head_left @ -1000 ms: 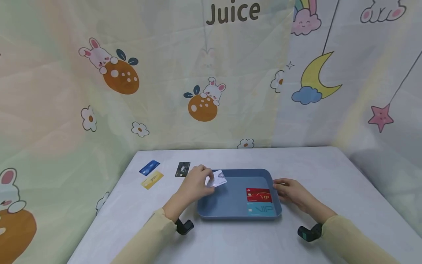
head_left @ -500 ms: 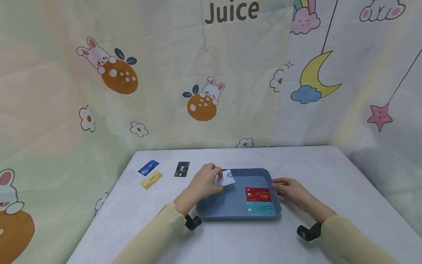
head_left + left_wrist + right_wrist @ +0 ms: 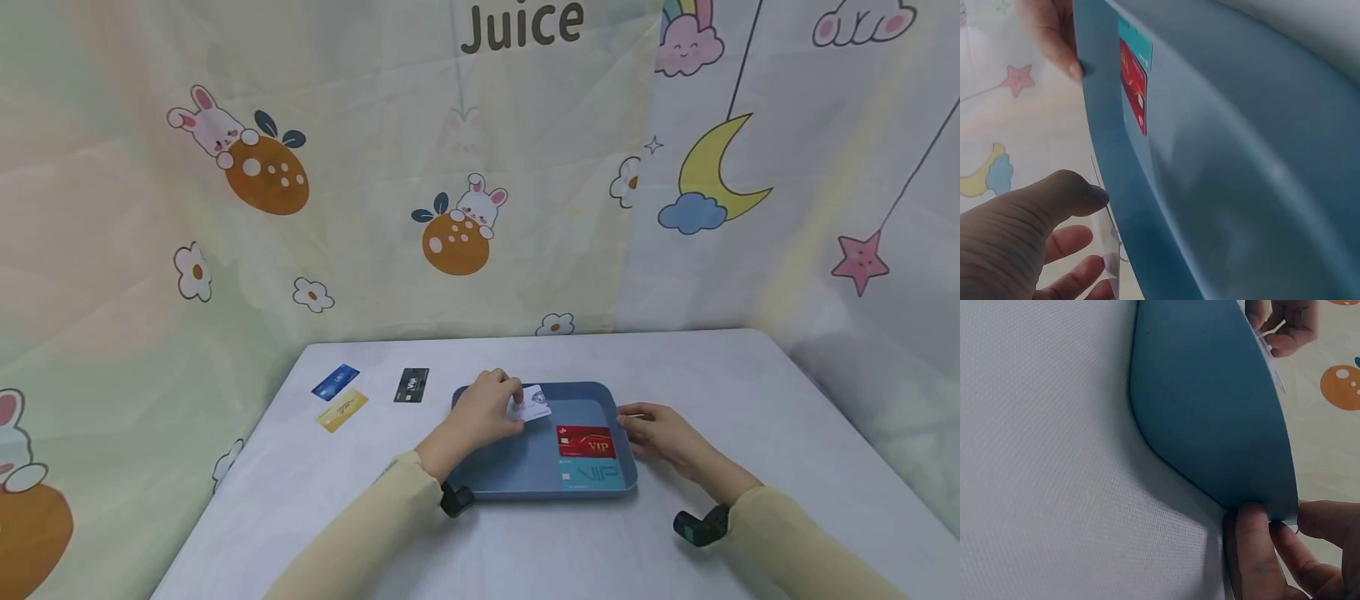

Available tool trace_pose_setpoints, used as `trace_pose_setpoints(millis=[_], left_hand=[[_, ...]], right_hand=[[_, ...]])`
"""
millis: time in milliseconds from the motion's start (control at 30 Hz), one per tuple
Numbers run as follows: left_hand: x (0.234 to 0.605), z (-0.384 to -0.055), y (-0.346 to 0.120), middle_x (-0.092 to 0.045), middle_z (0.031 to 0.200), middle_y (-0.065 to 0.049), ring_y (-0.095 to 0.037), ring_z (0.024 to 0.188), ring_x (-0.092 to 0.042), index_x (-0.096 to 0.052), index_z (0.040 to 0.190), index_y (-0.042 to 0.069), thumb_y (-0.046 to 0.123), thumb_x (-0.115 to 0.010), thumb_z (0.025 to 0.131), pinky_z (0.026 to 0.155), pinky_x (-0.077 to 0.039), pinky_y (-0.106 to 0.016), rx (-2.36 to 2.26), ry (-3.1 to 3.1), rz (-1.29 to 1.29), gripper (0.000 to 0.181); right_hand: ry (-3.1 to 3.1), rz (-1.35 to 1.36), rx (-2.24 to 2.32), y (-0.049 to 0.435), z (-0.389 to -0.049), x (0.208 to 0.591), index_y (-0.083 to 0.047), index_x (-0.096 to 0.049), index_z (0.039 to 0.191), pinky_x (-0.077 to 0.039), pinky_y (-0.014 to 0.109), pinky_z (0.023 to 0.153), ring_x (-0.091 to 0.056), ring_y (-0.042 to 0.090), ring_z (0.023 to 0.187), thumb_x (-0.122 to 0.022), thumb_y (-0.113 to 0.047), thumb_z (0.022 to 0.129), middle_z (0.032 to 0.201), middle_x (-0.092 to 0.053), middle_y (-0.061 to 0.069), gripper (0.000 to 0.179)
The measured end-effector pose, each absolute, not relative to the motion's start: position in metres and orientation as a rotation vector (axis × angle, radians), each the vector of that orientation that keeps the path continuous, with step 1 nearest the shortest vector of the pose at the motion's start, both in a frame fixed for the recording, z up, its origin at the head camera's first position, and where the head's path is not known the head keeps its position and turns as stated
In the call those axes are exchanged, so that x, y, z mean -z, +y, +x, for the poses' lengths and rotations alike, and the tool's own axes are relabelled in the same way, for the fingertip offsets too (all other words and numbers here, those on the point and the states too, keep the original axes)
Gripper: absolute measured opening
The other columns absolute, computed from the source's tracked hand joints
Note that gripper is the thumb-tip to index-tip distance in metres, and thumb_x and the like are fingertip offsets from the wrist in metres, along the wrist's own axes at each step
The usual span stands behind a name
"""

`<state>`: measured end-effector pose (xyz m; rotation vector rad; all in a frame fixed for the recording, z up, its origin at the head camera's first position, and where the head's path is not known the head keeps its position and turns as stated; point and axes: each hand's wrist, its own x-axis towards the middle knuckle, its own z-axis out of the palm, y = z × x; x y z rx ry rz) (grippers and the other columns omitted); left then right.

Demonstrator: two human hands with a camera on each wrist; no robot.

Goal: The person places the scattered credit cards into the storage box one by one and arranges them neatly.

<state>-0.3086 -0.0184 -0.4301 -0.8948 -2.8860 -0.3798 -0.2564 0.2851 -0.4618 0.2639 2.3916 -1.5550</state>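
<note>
A white card (image 3: 536, 403) with a grey print is pinched between thumb and fingers of my left hand (image 3: 486, 410), above the back left part of the blue tray (image 3: 504, 467). In the left wrist view, the thumb (image 3: 1079, 195) lies against the card's thin edge, the other fingers behind it. Inside the tray at the right, a red VIP card (image 3: 586, 442) lies just behind a light blue VIP card (image 3: 591, 475). My right hand (image 3: 660, 433) holds the tray's right rim, its fingertips (image 3: 1251, 515) against the outer wall in the right wrist view.
Left of the tray on the white table (image 3: 315, 517) lie a black VIP card (image 3: 412, 385), a blue card (image 3: 335, 382) and a gold card (image 3: 342, 410). A printed cloth (image 3: 360, 167) hangs behind the table's back edge.
My left hand has carried the white card to the right, from the tray's left rim further over the tray. The right hand and the tray stay where they were.
</note>
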Motion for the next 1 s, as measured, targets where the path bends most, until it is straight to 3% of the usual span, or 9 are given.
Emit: trace_pose_setpoints(millis=[467,1000], left_hand=[[0.442,-0.315,0.001,-0.064,0.111,-0.001,-0.016,0.096,-0.053,-0.068,0.105,0.021,0.034,-0.084,0.084,0.082,-0.053,-0.030,0.241,-2.895,-0.922,0.029],[0.430,-0.320,0.016,-0.068,0.099,0.001,-0.016,0.089,-0.054,-0.069,0.103,0.019,0.033,-0.084,0.084,0.077,-0.050,-0.028,0.018,-2.826,-1.051,0.029]], right_hand=[[2.384,0.273,1.555,0.285,-0.256,0.460,0.009,-0.043,0.149,-0.059,0.035,0.093,-0.062,0.037,0.123,-0.058,-0.026,0.106,0.145,-0.050,0.034,0.057],[2.385,0.267,1.566,0.287,-0.255,0.462,0.009,-0.044,0.148,-0.060,0.034,0.091,-0.064,0.034,0.120,-0.059,-0.026,0.106,0.144,-0.051,0.034,0.056]])
